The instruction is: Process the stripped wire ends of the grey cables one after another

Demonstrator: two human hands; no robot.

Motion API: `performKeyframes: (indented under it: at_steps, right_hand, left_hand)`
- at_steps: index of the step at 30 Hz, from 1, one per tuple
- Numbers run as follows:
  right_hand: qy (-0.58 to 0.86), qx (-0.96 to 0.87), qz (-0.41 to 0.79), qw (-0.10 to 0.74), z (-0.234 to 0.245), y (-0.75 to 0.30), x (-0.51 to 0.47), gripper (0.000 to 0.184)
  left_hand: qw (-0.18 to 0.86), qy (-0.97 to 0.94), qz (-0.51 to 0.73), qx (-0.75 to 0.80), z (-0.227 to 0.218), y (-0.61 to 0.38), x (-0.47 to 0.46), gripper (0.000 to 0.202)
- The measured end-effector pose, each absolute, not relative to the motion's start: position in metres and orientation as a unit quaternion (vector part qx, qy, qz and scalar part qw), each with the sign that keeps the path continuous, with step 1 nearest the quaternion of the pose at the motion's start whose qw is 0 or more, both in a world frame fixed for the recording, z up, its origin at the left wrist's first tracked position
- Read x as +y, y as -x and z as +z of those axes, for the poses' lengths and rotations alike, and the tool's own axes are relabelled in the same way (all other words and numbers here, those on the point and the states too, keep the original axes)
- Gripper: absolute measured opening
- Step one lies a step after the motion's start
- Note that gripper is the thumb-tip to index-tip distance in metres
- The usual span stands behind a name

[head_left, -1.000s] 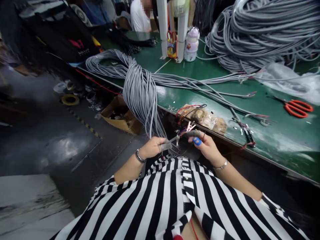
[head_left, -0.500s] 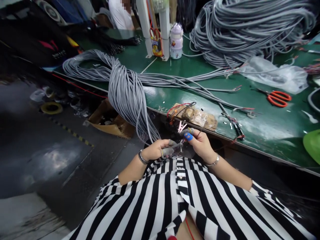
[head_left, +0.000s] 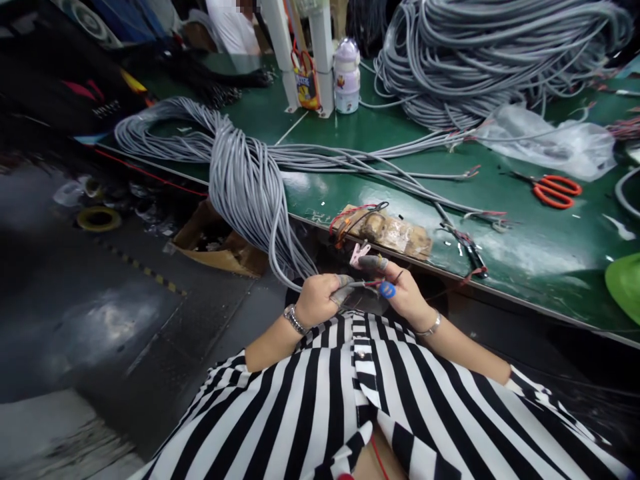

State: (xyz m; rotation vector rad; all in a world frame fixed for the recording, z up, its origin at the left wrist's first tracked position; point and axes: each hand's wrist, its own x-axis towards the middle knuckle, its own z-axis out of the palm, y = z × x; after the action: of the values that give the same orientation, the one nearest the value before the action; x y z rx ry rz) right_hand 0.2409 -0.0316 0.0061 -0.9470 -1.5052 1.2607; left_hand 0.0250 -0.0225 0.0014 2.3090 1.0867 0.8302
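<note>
My left hand [head_left: 323, 297] is closed around the end of a grey cable [head_left: 356, 285], its thumb and forefinger in grey finger covers. Thin inner wires, one of them red [head_left: 373, 283], stick out of the cable toward my right hand [head_left: 404, 293]. That hand pinches the wire ends by its thumb, which wears a blue cover; its forefinger, in a grey cover, points left above them. Just beyond the forefinger is a pink clip [head_left: 359, 255] at the table edge. A draped bundle of grey cable [head_left: 247, 183] hangs over the edge to my left hand.
On the green table [head_left: 530, 267] lie a taped wooden block [head_left: 395, 233], orange-handled scissors [head_left: 555, 191], a clear plastic bag [head_left: 540, 143] and a large cable coil [head_left: 490, 60]. A bottle [head_left: 347, 77] stands by a white post. Below is a cardboard box [head_left: 215, 243]. A person in white [head_left: 233, 27] is behind.
My left hand has turned and moved slightly right, its fingers closing over the cable. My right thumb has lowered away from the forefinger, and the red wire now shows between the hands.
</note>
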Motion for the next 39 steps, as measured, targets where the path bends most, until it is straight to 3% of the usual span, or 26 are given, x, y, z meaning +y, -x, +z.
performKeyframes:
  at_steps: [6,9,13,19,23,26,31,33,36,39]
  right_hand:
    - [0.385,-0.667,0.453,0.45,0.009,-0.231,-0.032,0.027]
    - [0.407,-0.693,0.404,0.438,0.01,-0.23,-0.031,0.021]
    - [0.419,-0.704,0.412,0.399,0.015,-0.229,-0.028,0.029]
    - [0.321,-0.547,0.688,0.352,0.008,-0.214,-0.027,0.052]
    - [0.272,-0.555,0.747,0.246,0.006,-0.208,-0.03,0.055]
    - [0.287,-0.643,0.672,0.228,0.016,-0.213,-0.032,0.05]
    - [0.39,-0.707,0.439,0.393,0.045,-0.224,-0.027,0.043]
    - [0.418,-0.733,0.332,0.42,0.057,-0.222,-0.021,0.033]
    - [0.442,-0.77,0.235,0.396,0.066,-0.21,-0.014,0.035]
    - [0.455,-0.781,0.223,0.366,0.063,-0.196,-0.01,0.027]
  left_hand:
    - [0.173,-0.848,0.334,0.373,-0.001,-0.024,-0.025,0.026]
    - [0.211,-0.83,0.352,0.379,0.001,-0.023,-0.026,0.024]
    - [0.291,-0.785,0.364,0.409,0.002,-0.021,-0.03,0.021]
    - [0.512,-0.621,0.395,0.442,0.002,-0.024,-0.034,0.031]
    - [0.554,-0.448,0.524,0.466,0.005,-0.025,-0.027,0.041]
    - [0.548,-0.383,0.581,0.465,0.009,-0.02,-0.022,0.043]
    - [0.544,-0.414,0.55,0.48,0.002,-0.011,-0.028,0.042]
    - [0.535,-0.438,0.538,0.482,0.0,-0.011,-0.032,0.041]
    - [0.517,-0.484,0.517,0.481,0.002,-0.014,-0.036,0.041]
    - [0.502,-0.512,0.507,0.479,0.007,-0.015,-0.038,0.042]
